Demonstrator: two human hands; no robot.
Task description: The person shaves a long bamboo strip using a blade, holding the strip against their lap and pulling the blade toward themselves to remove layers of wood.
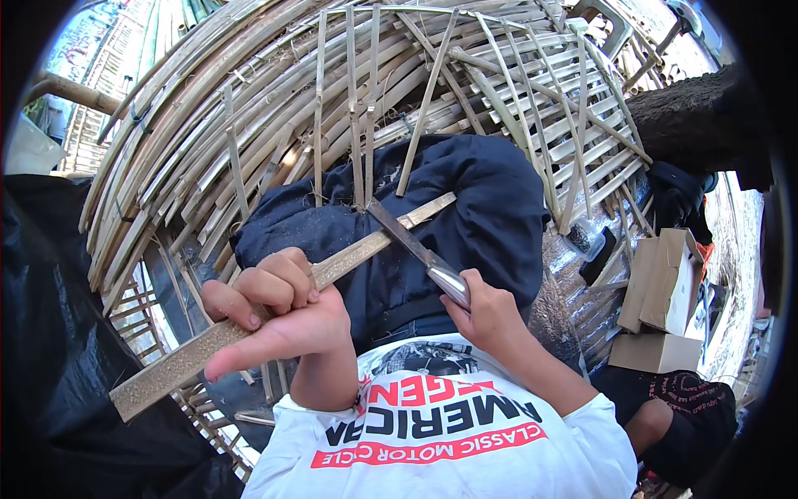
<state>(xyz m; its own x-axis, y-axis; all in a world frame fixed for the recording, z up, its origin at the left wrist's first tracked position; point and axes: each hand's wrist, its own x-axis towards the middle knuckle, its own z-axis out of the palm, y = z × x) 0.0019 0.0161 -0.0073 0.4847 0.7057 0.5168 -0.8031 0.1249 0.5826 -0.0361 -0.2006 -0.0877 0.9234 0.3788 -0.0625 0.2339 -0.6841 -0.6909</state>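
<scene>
Work in hand: shaving or splitting a flat bamboo strip (274, 312) with a knife (420, 249), judged from the pose.
Left hand (270, 312): closed around the middle of the bamboo strip, fingers curled over the top, forefinger stretched out along the lower side.
Right hand (490, 316): clamped on the knife handle, blade pointing up and to the left.
Place of the strip: lying slantwise over the lap, lower end near the left edge of the view, upper end over the dark blue cloth (449, 216) on the knees.
Blade and strip: blade crossing the strip near its upper end, seemingly touching the edge; depth of the cut not possible to tell.
Done so far: strip already flat and even in width, surface pale and rough; no long shaving seen hanging from it.
Left to do: probably most of the length between blade and left hand, since the blade stands only at the far end; only a judgement.
Material around: many thin bamboo slats (357, 108) lying loose in front, over a large curved bamboo lattice (208, 125).
Other things: cardboard boxes (665, 299) to the right, apart from both hands.
</scene>
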